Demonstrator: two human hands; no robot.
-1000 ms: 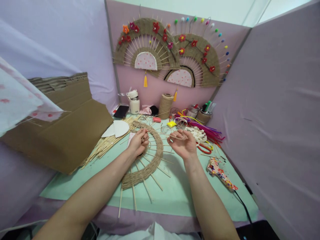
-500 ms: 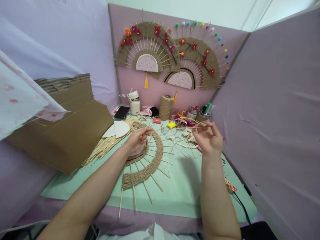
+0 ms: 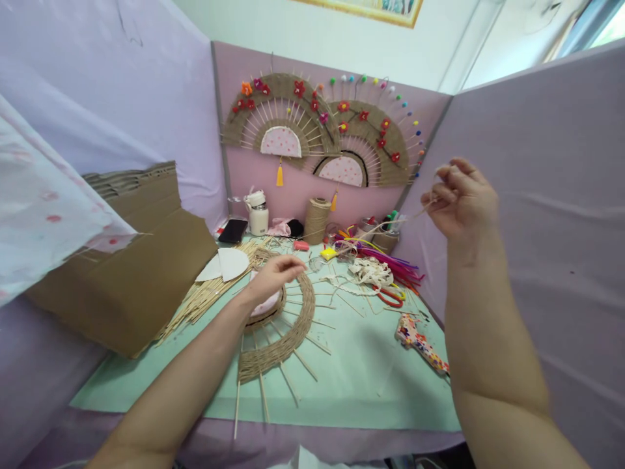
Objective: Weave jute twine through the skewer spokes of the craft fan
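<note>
A half-round fan woven from twine (image 3: 288, 345) lies on the table, its thin sticks radiating outward. A pink-dotted half-disc (image 3: 267, 305) forms its centre. Over the fan's upper part, my left hand (image 3: 273, 277) is closed, fingertips pinched at the woven band's upper end where the twine comes out. The exact grip is partly hidden by the fingers. My right hand (image 3: 461, 198) is raised high at the right, fingers curled around a strand of twine (image 3: 390, 225). That strand stretches down leftward across the table toward my left hand.
Loose sticks (image 3: 193, 306), white paper half-discs (image 3: 233, 264) and cardboard (image 3: 131, 280) lie left. A twine spool (image 3: 317, 221), white bottle (image 3: 258, 218) and phone (image 3: 232, 230) stand behind. Pipe cleaners (image 3: 395, 264), white trim (image 3: 371, 272) and a patterned glue gun (image 3: 422, 345) are right. Finished fans (image 3: 286, 85) hang behind.
My right hand has risen and moved right, drawing the twine out longer. My left hand stays over the fan. The view has tilted up, showing more wall.
</note>
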